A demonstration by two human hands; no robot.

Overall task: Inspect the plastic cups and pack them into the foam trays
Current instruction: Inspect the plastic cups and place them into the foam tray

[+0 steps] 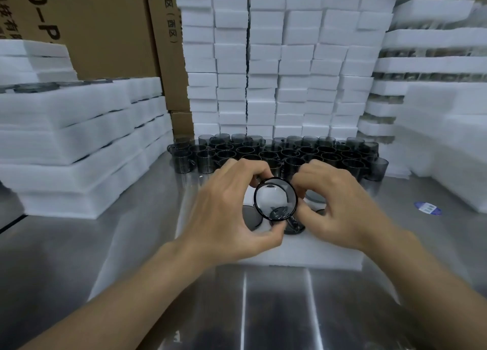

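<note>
A smoky clear plastic cup (275,199) is held up with its mouth turned toward me, its dark rim forming a ring. My left hand (232,210) grips it from the left, thumb below and fingers above. My right hand (340,207) pinches its right side. Under the hands lies a white foam tray (316,252) with round pockets; dark cups sit in some pockets, mostly hidden by my hands. Behind, several grey cups (276,152) with handles stand in rows on the steel table.
Filled foam trays (79,139) are stacked at the left, more foam at the right (442,144). A wall of white foam blocks (276,60) and cardboard boxes (105,28) rises behind. A blue sticker (427,208) lies on the steel table (263,310).
</note>
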